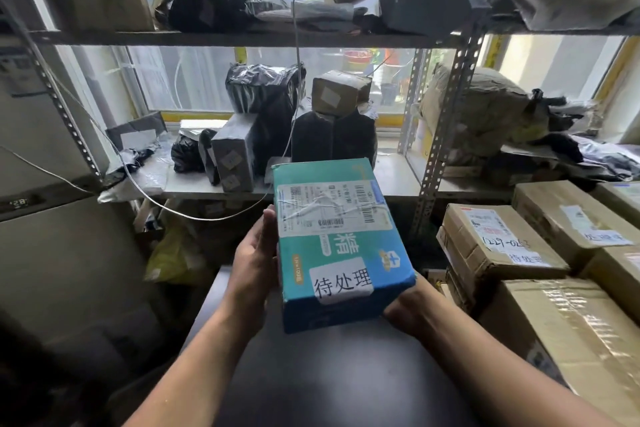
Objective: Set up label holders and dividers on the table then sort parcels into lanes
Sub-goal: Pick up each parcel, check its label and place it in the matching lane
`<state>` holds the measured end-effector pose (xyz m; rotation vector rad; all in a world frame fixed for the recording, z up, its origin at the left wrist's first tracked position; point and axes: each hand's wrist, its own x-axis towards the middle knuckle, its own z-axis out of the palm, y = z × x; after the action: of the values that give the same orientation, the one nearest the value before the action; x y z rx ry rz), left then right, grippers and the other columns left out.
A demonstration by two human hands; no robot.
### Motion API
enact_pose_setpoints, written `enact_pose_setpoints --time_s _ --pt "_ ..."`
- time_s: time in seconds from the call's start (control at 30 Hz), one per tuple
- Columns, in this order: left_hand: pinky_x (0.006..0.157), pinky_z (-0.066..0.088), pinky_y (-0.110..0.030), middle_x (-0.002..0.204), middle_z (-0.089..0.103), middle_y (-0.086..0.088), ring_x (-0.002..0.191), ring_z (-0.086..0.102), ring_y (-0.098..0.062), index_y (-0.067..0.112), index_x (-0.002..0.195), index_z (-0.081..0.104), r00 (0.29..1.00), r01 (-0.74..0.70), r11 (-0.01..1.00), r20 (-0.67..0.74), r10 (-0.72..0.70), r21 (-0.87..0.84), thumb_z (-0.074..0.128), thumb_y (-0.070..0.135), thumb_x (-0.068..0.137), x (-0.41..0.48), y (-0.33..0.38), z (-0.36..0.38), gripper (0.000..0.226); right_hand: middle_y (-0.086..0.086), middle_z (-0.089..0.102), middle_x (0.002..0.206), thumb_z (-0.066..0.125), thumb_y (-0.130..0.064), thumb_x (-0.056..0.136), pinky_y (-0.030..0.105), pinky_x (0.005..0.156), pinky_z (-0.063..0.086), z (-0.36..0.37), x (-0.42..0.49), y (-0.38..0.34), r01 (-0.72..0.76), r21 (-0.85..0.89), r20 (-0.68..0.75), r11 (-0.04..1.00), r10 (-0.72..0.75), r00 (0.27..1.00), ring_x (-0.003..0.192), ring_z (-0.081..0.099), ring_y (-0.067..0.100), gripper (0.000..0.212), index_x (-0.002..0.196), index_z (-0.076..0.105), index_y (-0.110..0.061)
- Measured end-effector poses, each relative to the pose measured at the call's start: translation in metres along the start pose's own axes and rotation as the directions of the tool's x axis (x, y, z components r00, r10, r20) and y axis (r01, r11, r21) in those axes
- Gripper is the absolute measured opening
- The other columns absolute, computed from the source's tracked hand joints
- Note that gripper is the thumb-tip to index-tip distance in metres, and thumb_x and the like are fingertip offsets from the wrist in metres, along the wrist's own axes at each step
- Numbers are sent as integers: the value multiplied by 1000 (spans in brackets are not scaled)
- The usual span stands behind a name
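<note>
Sorting seems under way: the left hand (254,253) presses flat against the blue parcel (332,239), held mid-frame above the dark table (346,374). The right hand (403,310) props its lower right corner, fingers hidden, grip untellable. Next it needs a lane, yet no dividers show, and cardboard boxes (502,243) crowd the right edge.

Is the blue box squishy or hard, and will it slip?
Probably hard: the blue box has straight edges between the left hand and right hand. It looks like cardboard, so likely not slippery. Flat sides mean it shouldn't roll.
</note>
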<state>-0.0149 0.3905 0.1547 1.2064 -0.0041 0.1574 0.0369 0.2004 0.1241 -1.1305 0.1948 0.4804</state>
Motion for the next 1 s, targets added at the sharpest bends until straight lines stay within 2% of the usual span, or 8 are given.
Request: enact_pose_setpoints --time_s 0.07,0.27,0.4,0.47,0.6,0.77,0.9,1.0 --pt "79 61 -48 114 73 -10 102 71 -32 20 126 63 996 7 997 -92 1 82 60 69 74 -1 5 1 72 3 61 42 30 2 105 19 34 46 0 3 -2 33 -8 0 999 -33 999 36 60 12 37 74 50 -3" --pt "85 55 -44 100 77 -5 86 75 -20 26 114 68 980 120 984 -172 -96 135 47 57 84 0 -5 -8 47 2 75 78 53 -17 101 24 49 55 4 12 -4 187 -191 55 964 -180 982 63 73 11 15 112 61 -11" --pt "79 56 -41 94 77 -9 83 75 -23 17 103 69 943 201 977 -284 -173 73 48 43 98 -2 -18 -16 34 0 79 88 61 -21 98 27 56 59 12 8 -10 244 -354 62 903 -238 969 78 76 16 15 109 71 -24" --pt "78 57 -44 97 77 -10 90 74 -28 16 105 69 933 244 967 -289 -215 68 47 39 99 2 -21 -21 32 -1 79 92 58 -32 98 33 70 62 13 6 -14 220 -390 47 894 -219 975 85 76 17 16 103 73 -27" --pt "104 43 -55 110 75 -3 114 65 -32 28 110 74 962 234 958 -183 -204 165 45 66 86 20 -18 -22 54 -3 75 113 41 -76 81 53 106 46 7 6 -24 136 -400 30 907 -135 990 112 68 25 62 109 75 -32" --pt "75 53 -42 110 75 -2 97 72 -28 36 124 66 967 243 948 20 -253 206 28 66 95 38 -16 -3 56 -2 72 121 36 -84 81 57 110 40 -11 -7 -40 146 -419 34 896 -145 989 120 63 25 66 115 72 -41" --pt "85 55 -49 114 74 -1 101 72 -29 38 124 66 963 227 952 98 -251 205 29 66 94 43 -6 28 55 2 73 118 35 -76 90 57 106 45 -28 -24 -69 190 -406 14 894 -202 979 115 67 26 62 120 68 -32" --pt "63 60 -38 109 75 -3 92 75 -26 31 124 66 964 192 959 141 -224 210 31 61 97 46 10 57 53 5 73 119 33 -69 96 57 106 46 -43 -39 -98 244 -427 53 871 -245 968 113 68 27 61 126 65 -27"
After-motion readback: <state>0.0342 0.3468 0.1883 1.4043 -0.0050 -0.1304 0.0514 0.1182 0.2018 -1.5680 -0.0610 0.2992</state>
